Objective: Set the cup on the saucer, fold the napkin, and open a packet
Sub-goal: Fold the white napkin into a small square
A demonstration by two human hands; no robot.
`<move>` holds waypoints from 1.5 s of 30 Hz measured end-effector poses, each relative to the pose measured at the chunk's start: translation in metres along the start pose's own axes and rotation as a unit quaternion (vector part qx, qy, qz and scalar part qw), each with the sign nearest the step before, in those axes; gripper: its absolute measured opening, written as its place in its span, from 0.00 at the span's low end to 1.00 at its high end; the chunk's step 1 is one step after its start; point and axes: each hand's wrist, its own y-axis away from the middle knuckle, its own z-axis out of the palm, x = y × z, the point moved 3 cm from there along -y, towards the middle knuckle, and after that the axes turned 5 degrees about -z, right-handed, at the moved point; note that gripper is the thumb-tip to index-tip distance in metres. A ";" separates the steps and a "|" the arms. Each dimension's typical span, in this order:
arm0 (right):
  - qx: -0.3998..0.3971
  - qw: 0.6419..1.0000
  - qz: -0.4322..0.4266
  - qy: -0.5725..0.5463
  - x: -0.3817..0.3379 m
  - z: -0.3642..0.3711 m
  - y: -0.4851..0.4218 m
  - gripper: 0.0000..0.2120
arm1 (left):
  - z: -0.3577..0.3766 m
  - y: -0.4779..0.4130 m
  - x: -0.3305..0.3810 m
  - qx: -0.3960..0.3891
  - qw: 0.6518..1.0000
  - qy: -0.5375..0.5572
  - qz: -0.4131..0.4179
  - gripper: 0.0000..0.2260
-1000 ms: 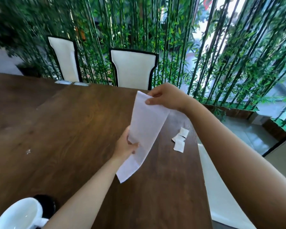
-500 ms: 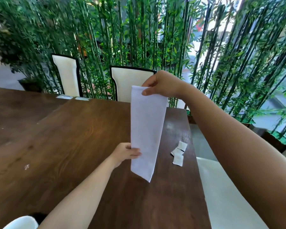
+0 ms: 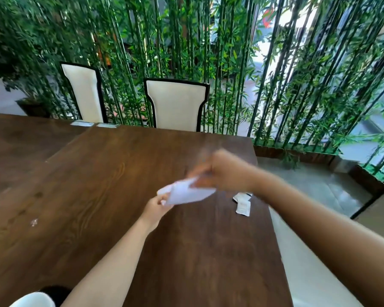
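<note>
Bamboo (image 3: 208,52) walls off the far side, and the long wooden desk (image 3: 120,173) has plenty of bare room to the left and ahead. The right edge is the tight one. Above its middle, the left hand (image 3: 156,208) pinches the near end of the napkin (image 3: 186,191). The right hand (image 3: 224,171) is blurred, its grip seemingly closed on the far end. Folded in the air like this, the corners may meet crooked. The cup (image 3: 31,300) sits at the near edge just beside the left forearm — a backward pull could knock it. The packets (image 3: 243,203) lie close by the right wrist, near the drop to the floor — one sweep would send them over.
</note>
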 end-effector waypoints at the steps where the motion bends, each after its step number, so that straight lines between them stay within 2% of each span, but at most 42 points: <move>1: -0.033 0.999 0.006 -0.020 0.002 0.024 0.010 0.07 | -0.008 0.004 -0.020 -0.001 0.999 -0.017 -0.027 0.11; 4: -0.120 0.989 0.064 -0.064 0.014 0.088 0.038 0.08 | -0.030 0.022 -0.069 -0.030 0.984 -0.151 -0.087 0.17; 7: -0.159 0.978 0.084 -0.104 0.017 0.130 0.058 0.09 | -0.036 0.031 -0.076 -0.053 0.952 -0.299 -0.040 0.22; 10: -0.184 0.970 0.083 -0.133 0.012 0.152 0.069 0.11 | -0.035 0.031 -0.071 -0.097 0.887 -0.452 -0.006 0.23; 12: -0.196 0.968 0.079 -0.138 0.011 0.161 0.072 0.11 | -0.039 0.032 -0.069 -0.100 0.861 -0.499 -0.007 0.27; 17: -0.213 0.967 0.073 -0.120 0.012 0.174 0.069 0.13 | -0.054 0.041 -0.065 -0.067 0.834 -0.547 -0.012 0.37; 19: -0.216 0.966 0.070 -0.120 0.013 0.178 0.063 0.12 | -0.056 0.049 -0.062 -0.064 0.848 -0.525 -0.036 0.33; 20: -0.217 0.967 0.065 -0.120 0.013 0.179 0.060 0.12 | -0.055 0.054 -0.059 -0.063 0.863 -0.500 -0.043 0.27; 22: -0.217 0.968 0.051 -0.113 0.015 0.182 0.051 0.12 | -0.051 0.068 -0.052 -0.064 0.918 -0.386 -0.059 0.16; 23: -0.215 0.970 0.047 -0.107 0.017 0.184 0.046 0.12 | -0.048 0.078 -0.047 -0.072 0.947 -0.303 -0.080 0.16; 25: -0.204 0.973 0.049 -0.096 0.024 0.188 0.034 0.12 | -0.044 0.093 -0.041 -0.107 0.978 -0.142 -0.107 0.25; 27: -0.189 0.977 0.059 -0.084 0.035 0.191 0.020 0.12 | -0.044 0.101 -0.040 -0.126 0.985 -0.040 -0.110 0.28; 29: -0.173 0.979 0.079 -0.070 0.047 0.191 0.006 0.12 | -0.047 0.101 -0.038 -0.115 0.988 0.014 -0.106 0.30; 31: -0.149 0.982 0.097 -0.062 0.060 0.188 -0.009 0.12 | -0.048 0.094 -0.032 -0.105 0.989 0.044 -0.095 0.36; 33: -0.126 0.985 0.105 -0.055 0.073 0.182 -0.026 0.11 | -0.048 0.085 -0.022 -0.103 0.991 0.041 -0.081 0.36; 36: -0.096 0.987 0.117 -0.057 0.094 0.172 -0.054 0.10 | -0.048 0.067 -0.008 -0.069 0.996 -0.007 -0.054 0.23; 39: -0.069 0.985 0.140 -0.073 0.114 0.168 -0.080 0.10 | -0.048 0.041 0.002 0.000 0.999 -0.011 -0.041 0.09; 45: -0.035 0.966 0.237 -0.102 0.166 0.184 -0.106 0.16 | -0.053 -0.010 -0.009 0.094 0.991 -0.014 -0.095 0.09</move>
